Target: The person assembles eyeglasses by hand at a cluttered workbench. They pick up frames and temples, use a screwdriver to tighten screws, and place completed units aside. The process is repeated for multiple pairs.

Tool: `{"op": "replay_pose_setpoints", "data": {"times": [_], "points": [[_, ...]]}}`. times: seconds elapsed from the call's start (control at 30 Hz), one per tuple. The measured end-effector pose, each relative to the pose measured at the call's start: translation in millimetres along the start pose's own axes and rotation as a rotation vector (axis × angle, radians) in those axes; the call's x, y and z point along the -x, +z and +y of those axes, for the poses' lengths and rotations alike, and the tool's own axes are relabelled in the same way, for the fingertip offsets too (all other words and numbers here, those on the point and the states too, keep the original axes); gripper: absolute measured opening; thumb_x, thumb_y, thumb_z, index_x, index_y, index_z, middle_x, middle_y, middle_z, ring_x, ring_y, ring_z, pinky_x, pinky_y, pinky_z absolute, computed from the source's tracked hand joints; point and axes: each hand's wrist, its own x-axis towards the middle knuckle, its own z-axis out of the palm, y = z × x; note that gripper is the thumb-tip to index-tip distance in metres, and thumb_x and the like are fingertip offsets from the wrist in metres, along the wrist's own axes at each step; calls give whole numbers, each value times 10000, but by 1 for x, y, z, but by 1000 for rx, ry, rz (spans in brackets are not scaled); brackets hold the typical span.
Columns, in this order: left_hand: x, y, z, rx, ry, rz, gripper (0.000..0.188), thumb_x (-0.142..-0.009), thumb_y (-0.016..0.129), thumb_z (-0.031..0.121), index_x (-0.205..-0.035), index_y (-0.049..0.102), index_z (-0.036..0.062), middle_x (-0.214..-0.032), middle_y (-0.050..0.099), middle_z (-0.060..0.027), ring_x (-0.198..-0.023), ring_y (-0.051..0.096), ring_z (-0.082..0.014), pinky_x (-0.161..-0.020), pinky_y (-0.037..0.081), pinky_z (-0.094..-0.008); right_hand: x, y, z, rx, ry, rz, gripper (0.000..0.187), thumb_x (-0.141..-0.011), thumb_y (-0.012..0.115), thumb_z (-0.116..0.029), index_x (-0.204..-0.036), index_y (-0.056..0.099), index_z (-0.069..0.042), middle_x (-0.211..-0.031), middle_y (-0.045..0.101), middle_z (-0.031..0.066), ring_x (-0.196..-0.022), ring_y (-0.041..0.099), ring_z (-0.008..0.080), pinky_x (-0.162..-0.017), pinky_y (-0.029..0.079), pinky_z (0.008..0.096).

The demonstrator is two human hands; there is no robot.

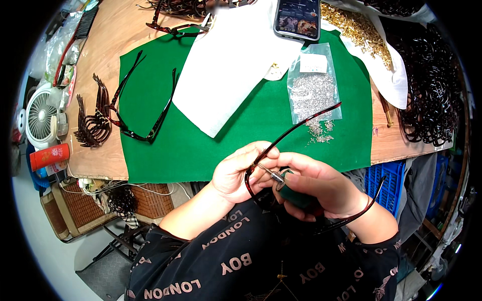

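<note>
Just off the mat's front edge, my left hand [230, 174] grips a dark tortoiseshell eyeglass frame [302, 121] near a hinge. One temple slants up to the right over the mat; the other shows past my right wrist. My right hand [329, 186] is wrapped round a dark green screwdriver [297, 196] with a metal chuck, its thin bit pointing at the hinge. The tip's exact contact is hidden by my fingers. Beyond my hands lies a clear bag [315, 93] of tiny silvery screws, with loose screws [320, 133] spilled below it.
A green mat [261, 115] covers the table, bearing another eyeglass frame [164, 118] and white sheets [221, 70]. Behind lies a phone [297, 22]. Temples [95, 120], a fan [41, 114] and a red can [49, 157] stand left; gold-coloured parts [356, 31] and piled dark frames [427, 85] right.
</note>
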Motion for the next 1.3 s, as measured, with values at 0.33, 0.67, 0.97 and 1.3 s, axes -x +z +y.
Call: {"op": "replay_pose_setpoints", "data": {"times": [0.33,0.67,0.97,1.3], "points": [[-3,-3,2,-11,-59,9,318,-916,455,272,-1071,518,2,-522,418,-29,-494,503,-196,-555,507,-407,-4,-3,5,-85,-38,-6,299,-927,468,-227,-1171,440,-54,-848,585,82,-464,522,101,-325,315,163],[78,110,78,-1601,880,-49,149,-769,607,31,-905,636,-20,-655,597,-100,-505,509,-183,-480,396,-279,-5,-29,-2,122,-418,15,342,-919,452,-169,-1194,413,29,-870,549,152,-488,498,140,-393,366,205],[102,78,76,-2468,854,1100,86,-737,642,67,-816,633,34,-646,594,-95,-559,551,-262,-527,431,-328,2,-44,17,176,-380,90,308,-919,449,-135,-1181,419,25,-864,541,140,-504,507,140,-407,382,211],[3,71,194,-2855,897,705,266,-736,611,68,-999,578,55,-994,564,-135,-961,525,-328,-851,426,-392,12,-45,27,154,-475,177,332,-895,483,-102,-1195,424,26,-911,545,125,-570,529,130,-440,402,212]]}}
